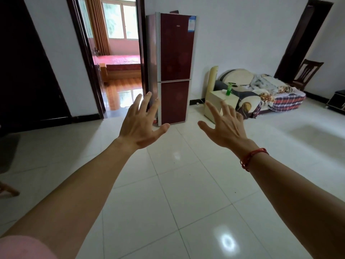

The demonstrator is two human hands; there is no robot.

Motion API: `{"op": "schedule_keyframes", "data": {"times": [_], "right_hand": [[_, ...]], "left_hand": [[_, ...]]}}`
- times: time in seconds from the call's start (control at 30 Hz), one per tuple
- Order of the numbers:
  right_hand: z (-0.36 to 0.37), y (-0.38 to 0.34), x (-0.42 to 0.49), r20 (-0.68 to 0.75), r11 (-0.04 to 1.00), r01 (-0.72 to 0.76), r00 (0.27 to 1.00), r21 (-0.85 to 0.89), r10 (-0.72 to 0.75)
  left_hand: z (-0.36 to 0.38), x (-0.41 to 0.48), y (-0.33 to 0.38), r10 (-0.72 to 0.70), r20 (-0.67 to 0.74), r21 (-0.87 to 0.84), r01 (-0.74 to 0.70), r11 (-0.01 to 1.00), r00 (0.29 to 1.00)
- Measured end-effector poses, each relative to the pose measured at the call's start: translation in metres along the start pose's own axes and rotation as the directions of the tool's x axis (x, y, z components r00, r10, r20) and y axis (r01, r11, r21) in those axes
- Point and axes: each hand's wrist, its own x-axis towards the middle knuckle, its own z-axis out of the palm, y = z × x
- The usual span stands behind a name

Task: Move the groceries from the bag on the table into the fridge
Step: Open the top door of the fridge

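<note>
White floor tiles (186, 193) stretch toward the dark red fridge (176, 68), which stands upright against the far wall beside an open doorway (119, 53), both its doors closed. Both arms reach out ahead. Left hand (141, 124) and right hand (226, 128) are spread wide, fingers apart, holding nothing. A red string bracelet (251, 158) circles the right wrist.

Tall dark-red glossy two-door fridge (175, 53) with silver-grey edges: stands upright ahead of me, back to the white wall (233, 34), just right of the open doorway (119, 62). Both doors shut, upper door longer than lower. Blue-and-white sticker (191, 25) at upper door's top right corner.
</note>
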Motion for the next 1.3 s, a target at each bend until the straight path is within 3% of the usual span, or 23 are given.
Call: {"op": "schedule_keyframes", "data": {"times": [0.77,1.3], "right_hand": [[0.164,0.107,0.426,0.041,0.998,0.036,0.998,0.060,-0.039],[0.291,0.083,0.705,0.048,0.998,0.024,0.998,0.053,-0.026]], "left_hand": [[0.228,0.369,-0.112,-0.091,0.020,0.038,0.090,0.995,0.996],[0.371,0.594,-0.276,-0.081,0.026,-0.010,0.082,0.997,0.996]]}}
